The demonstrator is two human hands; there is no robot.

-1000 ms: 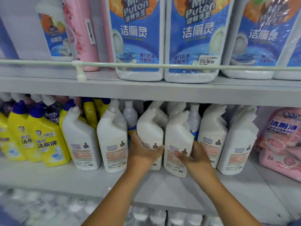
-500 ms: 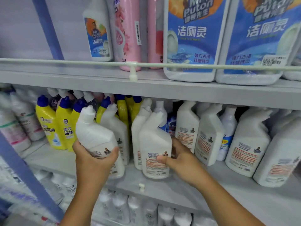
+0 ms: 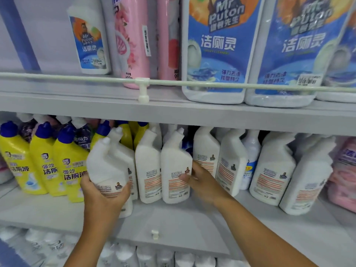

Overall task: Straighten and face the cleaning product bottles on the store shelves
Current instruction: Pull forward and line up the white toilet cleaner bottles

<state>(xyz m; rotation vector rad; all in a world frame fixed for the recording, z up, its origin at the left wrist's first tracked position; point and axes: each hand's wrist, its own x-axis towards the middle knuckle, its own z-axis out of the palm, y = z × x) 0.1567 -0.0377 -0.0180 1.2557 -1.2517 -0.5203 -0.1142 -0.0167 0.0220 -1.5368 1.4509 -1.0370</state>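
Left hand (image 3: 105, 191) grips white bottle (image 3: 105, 166), covering base; right hand (image 3: 200, 180) blurred, thumb on neighbour bottle (image 3: 176, 170).

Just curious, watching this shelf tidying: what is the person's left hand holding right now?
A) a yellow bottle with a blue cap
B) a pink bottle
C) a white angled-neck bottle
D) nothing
C: the left hand has its grip around the base of a white angled-neck bottle, held beside the yellow bottles.

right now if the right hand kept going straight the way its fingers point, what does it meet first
The right hand points left, already touching a white bottle. Pushed further, that bottle would probably press against the next white bottle.
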